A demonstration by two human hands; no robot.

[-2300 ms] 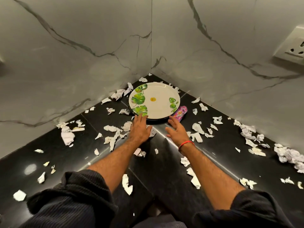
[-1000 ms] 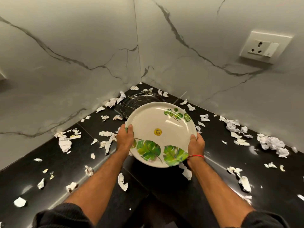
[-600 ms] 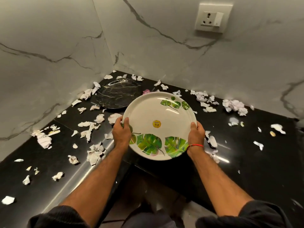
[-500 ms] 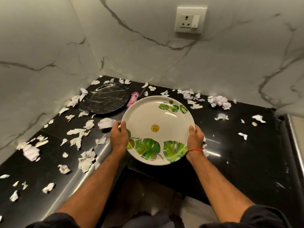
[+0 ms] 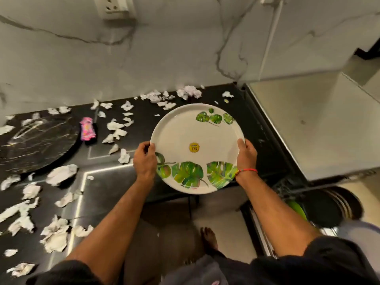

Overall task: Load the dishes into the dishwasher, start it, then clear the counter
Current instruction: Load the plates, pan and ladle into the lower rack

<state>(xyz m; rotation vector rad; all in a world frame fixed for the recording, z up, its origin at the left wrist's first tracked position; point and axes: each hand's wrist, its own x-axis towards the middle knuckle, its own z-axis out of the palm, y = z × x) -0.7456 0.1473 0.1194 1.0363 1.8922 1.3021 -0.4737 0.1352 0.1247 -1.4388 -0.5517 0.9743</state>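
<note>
A white plate (image 5: 197, 132) with green leaf prints and a yellow sticker hangs level over the counter's front edge. My left hand (image 5: 145, 159) grips its left rim and my right hand (image 5: 246, 154) grips its right rim. A black marbled plate (image 5: 35, 142) lies on the black counter (image 5: 107, 182) at the left. At the lower right an open dishwasher rack (image 5: 327, 206) holds dark plates and something green, blurred.
Torn white paper scraps (image 5: 55, 235) litter the counter, with a pink wrapper (image 5: 87, 128) beside the black plate. A pale appliance top (image 5: 312, 124) stands right of the counter. A wall socket (image 5: 114, 6) sits high on the marble wall. My bare foot (image 5: 208, 237) stands on the floor.
Both hands took the white plate off the black plate in the corner, lifted it, and carried it right. The view swung right, bringing the dishwasher rack into sight.
</note>
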